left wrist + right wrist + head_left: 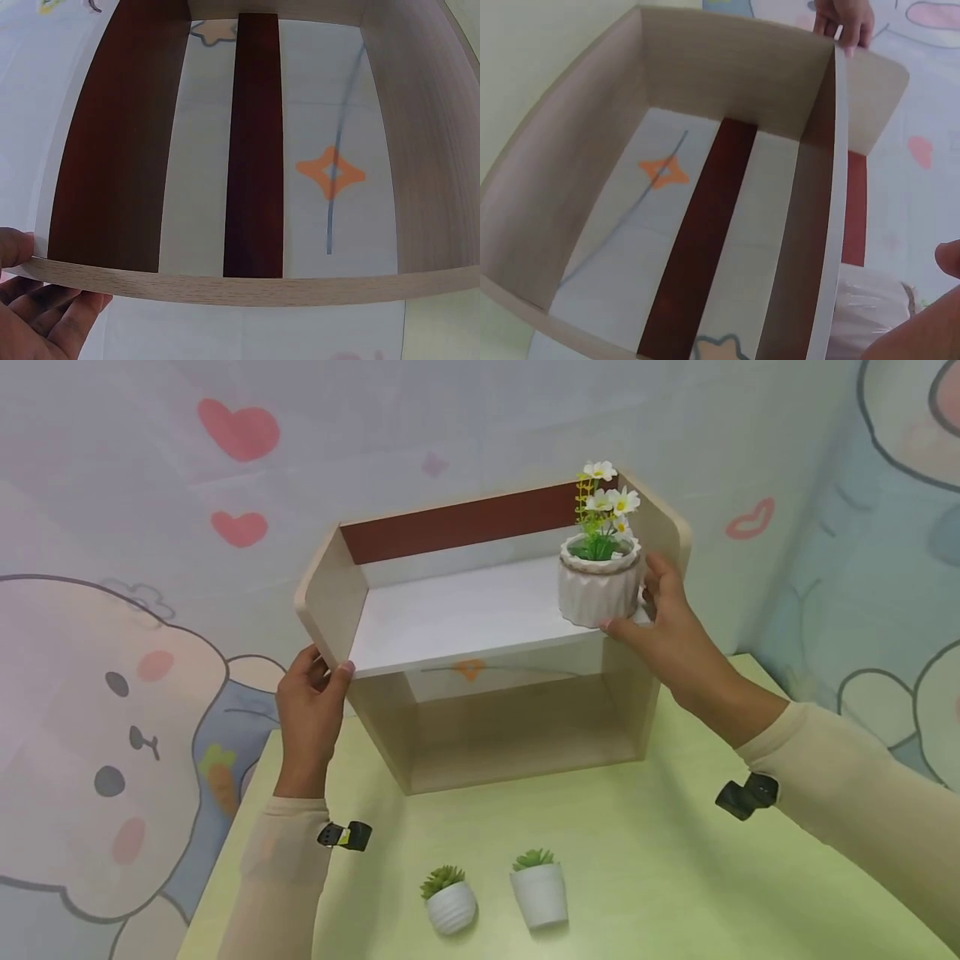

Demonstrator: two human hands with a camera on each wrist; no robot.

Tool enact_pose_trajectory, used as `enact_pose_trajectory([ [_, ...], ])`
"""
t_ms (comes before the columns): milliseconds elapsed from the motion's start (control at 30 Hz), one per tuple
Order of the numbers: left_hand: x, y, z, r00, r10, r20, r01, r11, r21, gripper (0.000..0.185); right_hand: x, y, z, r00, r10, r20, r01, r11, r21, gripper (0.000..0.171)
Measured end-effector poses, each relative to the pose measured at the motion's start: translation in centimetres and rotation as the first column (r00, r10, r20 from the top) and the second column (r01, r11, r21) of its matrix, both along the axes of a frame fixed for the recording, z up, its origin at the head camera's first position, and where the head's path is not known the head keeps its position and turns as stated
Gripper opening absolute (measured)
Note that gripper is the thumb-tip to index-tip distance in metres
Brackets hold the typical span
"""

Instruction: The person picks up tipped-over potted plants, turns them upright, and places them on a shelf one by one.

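Observation:
A wooden desktop shelf (pixel 457 610) with a white upper board stands on the table. My left hand (pixel 311 710) grips its left side, thumb at the front edge of the board; in the left wrist view, fingers (pixel 75 322) wrap beneath the side panel. A white ribbed pot with white daisies (pixel 600 581) is upright at the right end of the board, by the front edge. My right hand (pixel 678 639) holds this pot from the right, thumb low at its base, fingers partly hidden behind it. In the right wrist view, the pot (pixel 866 307) shows only partly.
Two small white pots with green succulents, one ribbed (pixel 451 906) and one smooth (pixel 540 893), lie tilted on the pale green table (pixel 645 860) in front of the shelf. A cloth printed with cartoon animals and hearts (pixel 450 435) hangs behind.

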State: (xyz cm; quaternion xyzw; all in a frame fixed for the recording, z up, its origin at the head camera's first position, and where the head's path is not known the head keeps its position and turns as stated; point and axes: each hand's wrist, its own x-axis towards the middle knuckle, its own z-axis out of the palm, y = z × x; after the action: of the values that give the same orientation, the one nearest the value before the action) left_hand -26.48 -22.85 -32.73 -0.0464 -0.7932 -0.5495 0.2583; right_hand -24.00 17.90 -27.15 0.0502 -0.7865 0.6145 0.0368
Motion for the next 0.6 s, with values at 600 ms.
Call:
enact_pose_trajectory([
  [600,1.2,-0.9,0.9,0.999,0.049,-0.001,-0.049,0.998,0.033,0.044,7.4,-2.4,-5.8,0.950,0.313,0.018,-0.313,0.950,-0.006,0.075],
])
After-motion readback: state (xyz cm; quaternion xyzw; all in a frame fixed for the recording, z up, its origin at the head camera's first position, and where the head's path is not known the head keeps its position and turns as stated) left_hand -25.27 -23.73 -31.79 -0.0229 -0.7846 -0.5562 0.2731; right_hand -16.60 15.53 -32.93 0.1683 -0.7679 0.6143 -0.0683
